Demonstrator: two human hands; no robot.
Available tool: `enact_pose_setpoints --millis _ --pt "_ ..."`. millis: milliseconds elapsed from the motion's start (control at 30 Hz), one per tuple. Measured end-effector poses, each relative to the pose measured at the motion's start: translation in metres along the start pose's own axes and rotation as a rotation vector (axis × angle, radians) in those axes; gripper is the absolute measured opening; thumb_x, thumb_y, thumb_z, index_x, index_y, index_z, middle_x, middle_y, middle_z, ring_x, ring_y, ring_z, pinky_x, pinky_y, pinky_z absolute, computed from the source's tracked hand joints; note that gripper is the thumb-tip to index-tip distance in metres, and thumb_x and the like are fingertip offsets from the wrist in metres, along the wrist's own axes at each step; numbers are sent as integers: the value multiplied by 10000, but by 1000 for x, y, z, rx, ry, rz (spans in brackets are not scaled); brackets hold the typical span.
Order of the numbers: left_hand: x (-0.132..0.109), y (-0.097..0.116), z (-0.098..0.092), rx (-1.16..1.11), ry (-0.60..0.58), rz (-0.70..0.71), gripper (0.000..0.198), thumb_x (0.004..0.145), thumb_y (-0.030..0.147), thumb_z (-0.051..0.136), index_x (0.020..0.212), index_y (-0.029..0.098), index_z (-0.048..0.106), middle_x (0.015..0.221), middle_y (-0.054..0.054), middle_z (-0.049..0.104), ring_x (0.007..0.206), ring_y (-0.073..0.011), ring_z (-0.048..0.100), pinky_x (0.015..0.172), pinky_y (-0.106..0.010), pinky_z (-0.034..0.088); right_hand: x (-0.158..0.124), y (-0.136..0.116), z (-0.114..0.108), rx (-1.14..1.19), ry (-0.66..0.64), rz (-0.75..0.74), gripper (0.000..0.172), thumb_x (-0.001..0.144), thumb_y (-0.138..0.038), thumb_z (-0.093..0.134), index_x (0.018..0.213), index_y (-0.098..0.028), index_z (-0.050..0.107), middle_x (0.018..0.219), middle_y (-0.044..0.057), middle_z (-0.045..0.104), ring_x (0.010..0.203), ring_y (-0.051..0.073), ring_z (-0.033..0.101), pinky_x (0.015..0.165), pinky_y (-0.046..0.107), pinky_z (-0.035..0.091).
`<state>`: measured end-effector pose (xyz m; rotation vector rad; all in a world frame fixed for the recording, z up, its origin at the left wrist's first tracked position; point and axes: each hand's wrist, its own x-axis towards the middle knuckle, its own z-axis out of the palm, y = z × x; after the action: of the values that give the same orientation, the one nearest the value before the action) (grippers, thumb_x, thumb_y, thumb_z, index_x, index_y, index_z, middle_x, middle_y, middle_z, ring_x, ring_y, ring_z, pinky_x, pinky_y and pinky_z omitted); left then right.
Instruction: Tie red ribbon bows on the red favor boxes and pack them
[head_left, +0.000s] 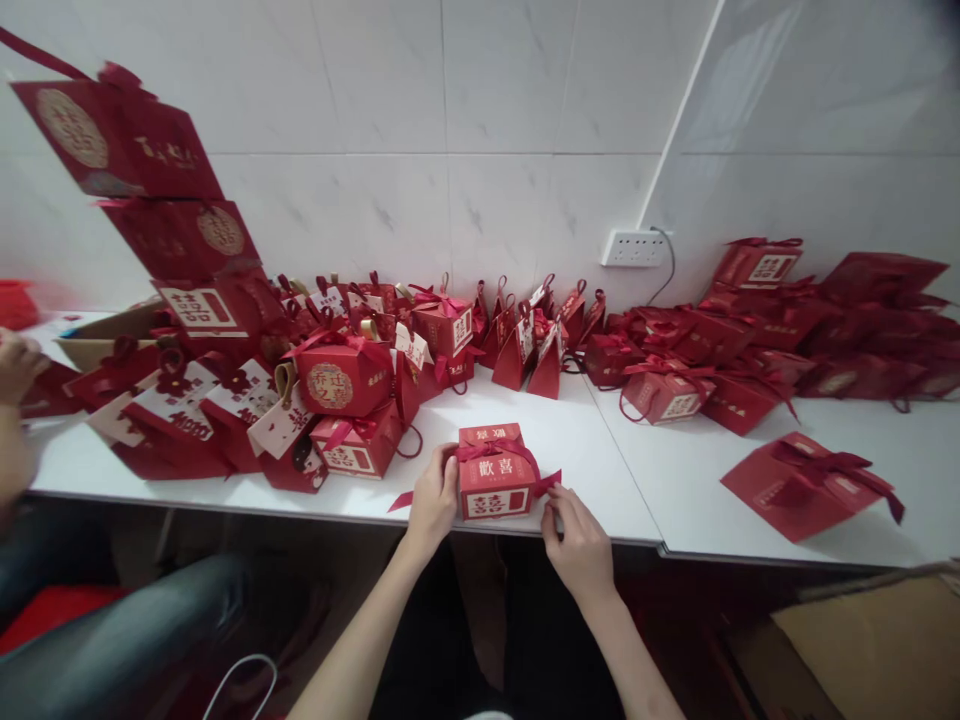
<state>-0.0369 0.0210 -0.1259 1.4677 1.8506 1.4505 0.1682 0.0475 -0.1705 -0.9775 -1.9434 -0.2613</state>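
Observation:
A red gift box (pixel 496 502) with white and gold lettering sits at the table's front edge before me. Dark red ribbon (pixel 491 450) runs over its top, with one tail out to each side. My left hand (pixel 433 500) grips the box's left side, thumb near the ribbon; its fingertips are partly hidden. The left ribbon tail (pixel 401 501) sticks out beyond that hand. At the box's right, my right hand (pixel 577 540) is closed in a pinch on the right ribbon tail (pixel 550 483).
Another ribbon-tied box (pixel 802 490) lies to the right on the white table (pixel 675 500). Several red boxes and bags line the wall, with a tall stack (pixel 202 240) at left. Another person's hand (pixel 15 365) is at far left. A cardboard box (pixel 877 640) stands lower right.

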Motion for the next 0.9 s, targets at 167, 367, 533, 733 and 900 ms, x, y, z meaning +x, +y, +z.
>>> enact_pose_setpoints --millis 167,367,533,733,900 --pt "0 -1 0 8 52 -44 364 907 439 312 1025 195 555 997 -88 681 938 -242 637 815 -362 468 0 1 -1 11 7 -26 127 868 -122 464 836 -187 569 912 94 709 846 244 681 749 372 550" --pt "-2 0 -1 -13 151 -79 394 908 462 302 971 183 572 957 -94 691 919 -232 650 819 -360 483 -1 2 -2 31 13 -39 110 865 -135 473 849 -198 562 907 89 699 836 257 666 719 382 522" --pt "-4 -6 1 -78 237 -112 416 914 457 302 912 168 600 943 -99 694 909 -219 657 824 -342 493 0 6 -6 85 -77 -76 107 867 -145 459 856 -198 551 905 99 665 829 252 633 755 390 490" --pt "-4 -7 1 -90 308 -133 401 901 433 339 826 163 626 848 -82 698 842 -208 648 794 -324 479 2 9 -7 24 -109 -149 107 852 -127 463 865 -153 567 878 120 649 828 253 593 768 371 461" --pt "-3 -4 0 -57 289 -132 369 894 362 347 776 163 635 759 -67 688 751 -196 636 728 -302 472 5 3 -3 -94 -62 -141 82 811 -128 509 820 -150 587 809 86 657 763 227 579 701 333 419"
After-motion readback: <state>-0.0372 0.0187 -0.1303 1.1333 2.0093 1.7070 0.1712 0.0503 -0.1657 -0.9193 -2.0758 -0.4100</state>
